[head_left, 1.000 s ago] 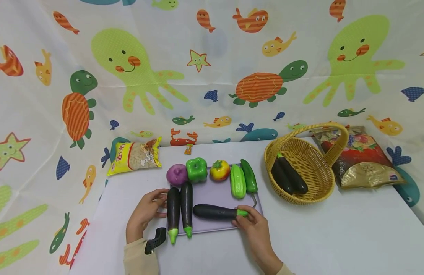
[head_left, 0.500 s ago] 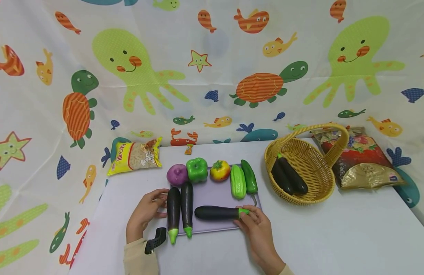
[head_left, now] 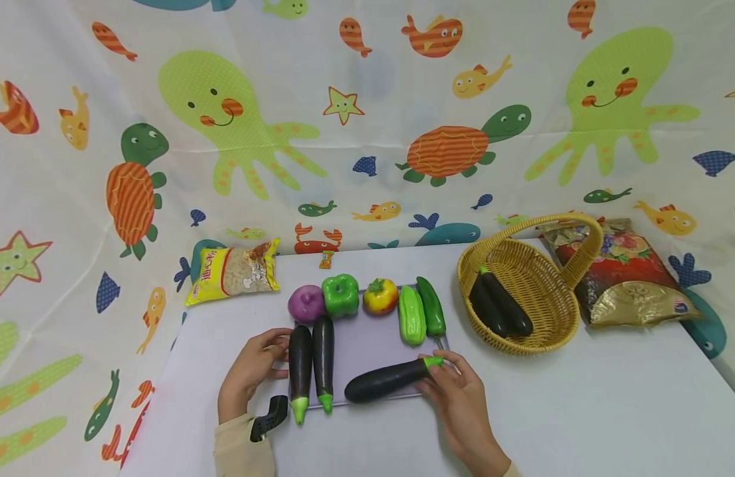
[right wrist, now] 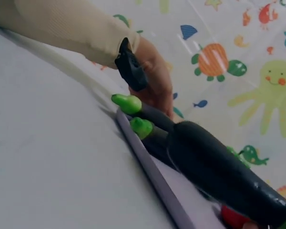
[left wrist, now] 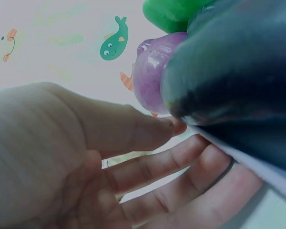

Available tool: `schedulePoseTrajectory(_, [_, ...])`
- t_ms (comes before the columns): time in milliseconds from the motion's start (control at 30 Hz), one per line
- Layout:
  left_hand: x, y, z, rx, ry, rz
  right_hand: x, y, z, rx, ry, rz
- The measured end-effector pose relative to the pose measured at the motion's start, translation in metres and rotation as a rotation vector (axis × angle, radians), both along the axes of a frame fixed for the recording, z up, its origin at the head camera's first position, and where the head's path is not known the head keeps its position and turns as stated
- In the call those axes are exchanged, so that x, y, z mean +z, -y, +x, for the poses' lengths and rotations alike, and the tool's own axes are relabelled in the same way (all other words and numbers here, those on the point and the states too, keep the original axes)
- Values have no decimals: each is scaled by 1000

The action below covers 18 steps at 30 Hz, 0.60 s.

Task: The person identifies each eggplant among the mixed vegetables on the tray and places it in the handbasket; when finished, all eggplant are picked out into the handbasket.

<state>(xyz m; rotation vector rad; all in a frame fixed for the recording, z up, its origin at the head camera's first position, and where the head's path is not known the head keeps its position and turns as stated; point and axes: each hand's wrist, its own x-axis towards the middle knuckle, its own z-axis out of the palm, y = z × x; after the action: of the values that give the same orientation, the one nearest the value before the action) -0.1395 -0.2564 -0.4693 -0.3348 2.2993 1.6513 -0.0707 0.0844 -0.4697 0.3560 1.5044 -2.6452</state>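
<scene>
Head view: we see the right hand (head_left: 462, 404) pinching the loose eggplant (head_left: 385, 382) near its green cap, its dark body slanting across the near edge of the lilac tray (head_left: 367, 344). Right wrist view: that hand is out of frame but for a fingertip at the bottom edge, while the tray's raised near rim shows clearly, with the loose eggplant in front of the other two; we cannot tell whether it touches the tray. The left hand (head_left: 254, 371) stands at the tray's left side, next to the outer eggplant (head_left: 300, 361), which lies alongside the inner eggplant (head_left: 323, 354). Only the left wrist view gives us its thumb and fingers apart, loosely extended, fingertips at the tray's edge, grasping nothing we can make out; the purple onion (left wrist: 155, 71) sits beyond the thumb. The head view alone shows the wicker basket (head_left: 558, 285), right of the tray, with a pair of eggplants (head_left: 510, 306) inside. The black wrist device (right wrist: 130, 69) appears sharply side-on in the right wrist view.
</scene>
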Motion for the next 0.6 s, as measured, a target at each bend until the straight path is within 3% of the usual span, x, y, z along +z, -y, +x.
schedulePoseTrajectory(600, [0,0,-1,-3,-3,-12,32,-56,6,3,-82,202])
